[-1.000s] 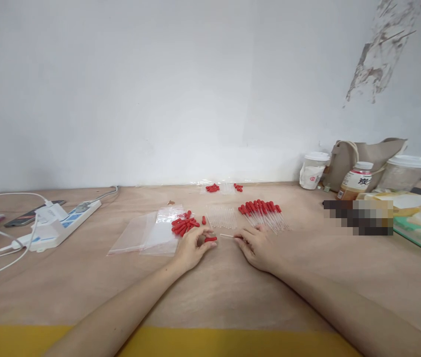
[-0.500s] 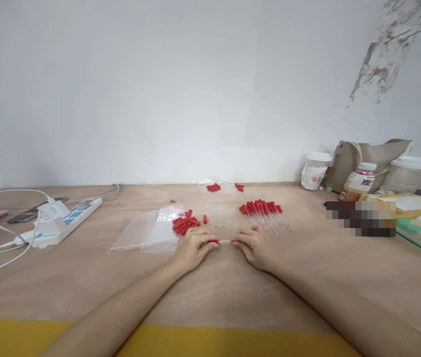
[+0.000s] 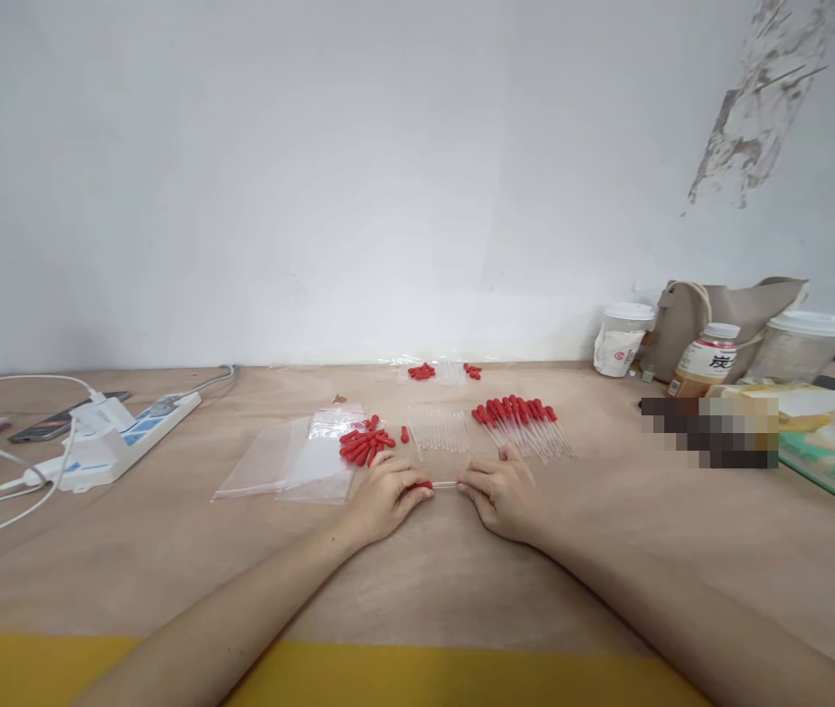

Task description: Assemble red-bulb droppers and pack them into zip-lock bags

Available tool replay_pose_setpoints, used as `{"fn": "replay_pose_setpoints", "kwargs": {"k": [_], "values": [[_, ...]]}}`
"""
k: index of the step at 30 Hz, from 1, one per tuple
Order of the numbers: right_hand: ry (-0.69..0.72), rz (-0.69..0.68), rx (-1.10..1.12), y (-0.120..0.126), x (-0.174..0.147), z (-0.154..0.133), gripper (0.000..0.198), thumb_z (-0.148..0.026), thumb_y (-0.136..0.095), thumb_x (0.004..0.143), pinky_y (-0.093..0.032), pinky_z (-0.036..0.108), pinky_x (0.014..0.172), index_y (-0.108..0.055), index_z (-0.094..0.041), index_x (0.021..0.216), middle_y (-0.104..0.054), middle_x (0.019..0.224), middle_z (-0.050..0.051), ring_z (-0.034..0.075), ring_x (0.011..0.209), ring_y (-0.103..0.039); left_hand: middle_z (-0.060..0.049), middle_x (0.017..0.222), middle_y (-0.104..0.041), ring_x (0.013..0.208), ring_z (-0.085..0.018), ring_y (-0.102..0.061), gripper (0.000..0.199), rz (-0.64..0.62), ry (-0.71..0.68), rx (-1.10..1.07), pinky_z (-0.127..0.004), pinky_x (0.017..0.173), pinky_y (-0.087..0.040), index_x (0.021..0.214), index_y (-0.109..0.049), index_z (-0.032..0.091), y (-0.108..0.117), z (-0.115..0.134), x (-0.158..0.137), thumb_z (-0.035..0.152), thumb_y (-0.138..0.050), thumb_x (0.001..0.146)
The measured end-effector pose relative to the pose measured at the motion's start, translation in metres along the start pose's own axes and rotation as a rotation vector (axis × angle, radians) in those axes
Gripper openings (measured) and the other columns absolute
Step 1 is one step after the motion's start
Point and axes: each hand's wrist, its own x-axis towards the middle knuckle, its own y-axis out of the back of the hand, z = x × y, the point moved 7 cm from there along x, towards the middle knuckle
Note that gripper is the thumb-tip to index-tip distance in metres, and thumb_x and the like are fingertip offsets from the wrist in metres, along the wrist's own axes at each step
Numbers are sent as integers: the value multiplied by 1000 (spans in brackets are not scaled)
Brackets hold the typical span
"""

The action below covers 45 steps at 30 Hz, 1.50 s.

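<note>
Between finger and thumb, my left hand (image 3: 386, 494) pinches a red rubber bulb (image 3: 423, 484). My right hand (image 3: 504, 491) grips the far end of a thin clear dropper tube (image 3: 445, 484), whose other end meets the bulb. Bulb and tube lie in one level line just above the table; how deep the tube sits in the bulb is hidden. Beyond my left hand is a pile of loose red bulbs (image 3: 365, 444). Several bare clear tubes (image 3: 439, 430) lie side by side in the middle. Droppers with red bulbs fitted (image 3: 517, 412) are lined up behind my right hand.
Clear plastic bags (image 3: 259, 462) lie left of the bulb pile. At the far left are a white power strip (image 3: 138, 442) with cables and a phone (image 3: 56, 424). A bottle (image 3: 704, 363), lidded cups (image 3: 620, 342) and a grey bag (image 3: 746, 299) stand at the right.
Both hands keep their hold on the bulb and tube, with only a very slight shift. The view has moved a little; the things on the table look unchanged.
</note>
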Motion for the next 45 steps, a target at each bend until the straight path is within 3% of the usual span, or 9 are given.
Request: {"fn": "replay_pose_setpoints", "kwargs": {"k": [7, 17, 22, 25, 28, 31, 34, 39, 45], "values": [[2, -19, 25, -1, 1, -4, 23, -18, -40, 83, -19, 29, 68, -59, -19, 69, -60, 68, -1, 9, 59, -44, -2, 76, -61, 78, -17, -51, 16, -24, -65, -16, -33, 82, -33, 80, -62, 21, 3, 10, 1, 31, -50, 81], [-22, -11, 52, -6, 1, -6, 22, -20, -41, 84, -20, 30, 68, -59, -19, 70, -60, 68, -1, 9, 59, -44, -2, 77, -62, 78, -16, -52, 15, -73, -99, 18, -32, 82, -33, 83, -61, 19, -1, 11, 2, 28, -48, 83], [57, -27, -67, 4, 2, -14, 21, -20, -42, 83, -21, 31, 69, -61, -19, 74, -61, 71, 2, 14, 71, -47, -2, 78, -62, 79, -17, -53, 18, -37, -78, 23, -36, 88, -29, 82, -62, 22, 0, 5, 2, 34, -49, 82], [101, -66, -168, 10, 3, -15, 20, -18, -43, 81, -22, 33, 69, -61, -19, 72, -61, 71, 5, 17, 74, -47, -4, 93, -61, 90, -20, -50, 23, 26, -21, -3, -37, 87, -31, 97, -59, 23, 4, -4, 0, 35, -54, 79], [-116, -23, -216, 20, 7, 14, 24, -23, -42, 81, -23, 34, 70, -61, -18, 67, -63, 72, 6, 18, 73, -49, -7, 106, -55, 98, -22, -47, 36, 79, 49, -46, -36, 85, -35, 111, -50, 23, 9, -13, -4, 32, -56, 77], [-520, 52, -204, 27, 7, 66, 34, -34, -36, 83, -23, 35, 75, -62, -19, 66, -63, 70, 5, 17, 69, -51, -6, 101, -56, 93, -21, -49, 28, 46, 50, -67, -34, 81, -37, 106, -54, 22, 7, -16, -6, 27, -53, 79], [-753, -5, -200, 18, 9, 103, 40, -40, -35, 81, -24, 37, 76, -60, -18, 59, -62, 63, 5, 18, 65, -54, -6, 95, -58, 89, -20, -50, 20, 3, 9, -61, -32, 79, -39, 97, -58, 21, 4, -12, -6, 24, -50, 80], [-908, -62, -231, 0, 12, 125, 36, -38, -37, 78, -24, 39, 76, -62, -16, 64, -63, 69, 10, 22, 70, -56, -5, 89, -58, 85, -18, -51, 14, -1, 14, -73, -31, 77, -40, 86, -61, 20, 4, -11, -7, 22, -49, 80], [-934, -120, -199, -13, 15, 126, 37, -42, -40, 76, -24, 41, 78, -64, -16, 66, -63, 71, 11, 24, 76, -57, -5, 87, -57, 83, -17, -51, 15, 4, 15, -99, -30, 77, -40, 84, -62, 20, 4, -12, -8, 23, -48, 81]]}}
